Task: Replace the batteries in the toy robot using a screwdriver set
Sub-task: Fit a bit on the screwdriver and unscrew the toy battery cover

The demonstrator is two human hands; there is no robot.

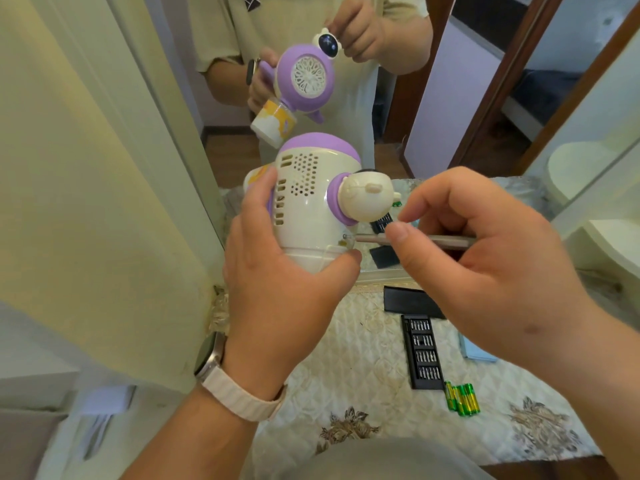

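My left hand (277, 271) grips the white and purple toy robot (311, 202) by its lower body and holds it on its side above the table, its vented back facing me. My right hand (485, 258) pinches a slim silver screwdriver (415, 240) between thumb and fingers. The screwdriver lies level and its tip touches a small screw (345, 237) low on the robot's back. An open black bit case (422, 351) lies on the table below my right hand. Several green batteries (462, 398) sit next to the case's near end.
A mirror (450, 98) stands right behind the table and reflects the robot, my hands and my torso. The black case lid (408, 299) lies by the mirror's base. A cream quilted cloth (363, 358) covers the table. A pale wall panel (104, 202) rises at the left.
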